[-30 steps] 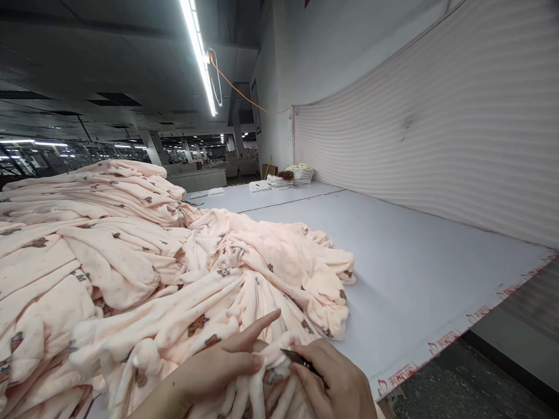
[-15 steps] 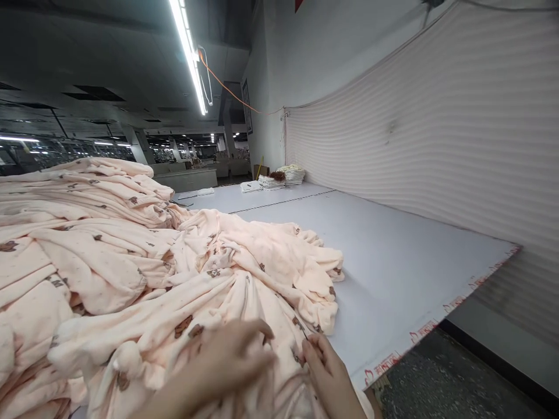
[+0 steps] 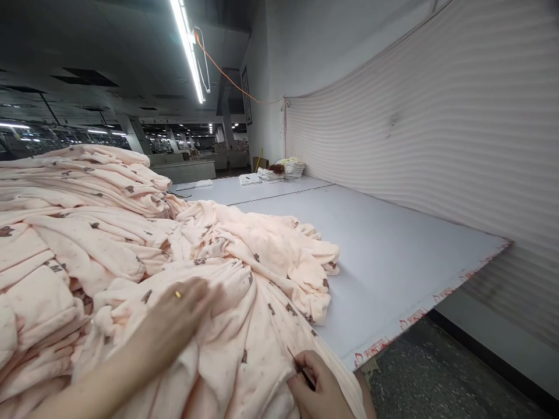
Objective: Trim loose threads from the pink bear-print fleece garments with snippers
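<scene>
Now left hand (image 3: 174, 317) flat on pink garment (image 3: 244, 326), right hand (image 3: 317, 390) pinching thin tool (image 3: 299, 366)

The left forearm (image 3: 109, 372) stretches forward from the lower left; the left hand (image 3: 179, 317) lies palm down, fingers extended and loosely spread; the right hand (image 3: 321, 390), nearer the body and off to its right, is curled, thumb and forefinger pinched together.

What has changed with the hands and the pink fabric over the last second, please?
The left hand left the bunched cloth beside the right hand and slid out to the left, now lying flat on the pink fabric, which is spread smoother. The right hand still pinches the thin dark tool. The pile and the table are unchanged.
</scene>
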A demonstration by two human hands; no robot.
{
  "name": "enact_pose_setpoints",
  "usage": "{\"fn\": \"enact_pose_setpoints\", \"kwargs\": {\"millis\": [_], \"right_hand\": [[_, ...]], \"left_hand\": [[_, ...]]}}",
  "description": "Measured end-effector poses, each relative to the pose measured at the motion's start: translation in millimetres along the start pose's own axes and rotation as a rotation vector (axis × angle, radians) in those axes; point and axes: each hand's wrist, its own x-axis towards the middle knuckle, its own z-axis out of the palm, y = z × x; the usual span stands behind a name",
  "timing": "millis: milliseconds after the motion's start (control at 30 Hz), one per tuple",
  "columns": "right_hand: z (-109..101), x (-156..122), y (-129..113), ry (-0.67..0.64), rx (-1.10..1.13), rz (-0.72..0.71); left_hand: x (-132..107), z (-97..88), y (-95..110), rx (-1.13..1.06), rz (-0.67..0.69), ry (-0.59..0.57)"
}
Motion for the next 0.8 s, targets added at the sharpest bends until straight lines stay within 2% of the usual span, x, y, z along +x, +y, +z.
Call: {"fn": "enact_pose_setpoints", "kwargs": {"millis": [67,100,133,200,300,400,500,567,633,800], "right_hand": [[4,1,-11,-0.032,0.098,-0.006],[5,1,-18,-0.044,0.151,-0.012],[4,1,-27,-0.049,0.191,-0.019],[1,-1,-44,-0.037,0.222,-0.039],[-4,-8,-62,-0.032,0.209,-0.109],[1,-14,-63,-0.184,0.306,-0.087],[20,-19,-53,-0.291,0.485,0.012],[33,-21,-48,-0.254,0.555,0.014],[38,-20,-49,-0.175,0.526,-0.015],[21,-12,-61,-0.026,0.22,-0.148]], "left_hand": [[-10,17.6,25,-0.14,0.23,-0.161],[-13,25.0,40,-0.223,0.256,-0.224],[-14,30.8,55,-0.304,0.218,-0.256],[-12,38.2,81,-0.456,0.036,-0.264],[-2,43.8,102,-0.742,-0.164,-0.217],[5,45.0,102,-1.136,-0.307,-0.181],[6,41.5,95,-1.444,-0.407,-0.195],[3,38.7,89,-1.591,-0.44,-0.195],[0,37.1,84,-1.693,-0.49,-0.177],[-10,37.5,71,-1.721,-0.542,-0.255]]}}
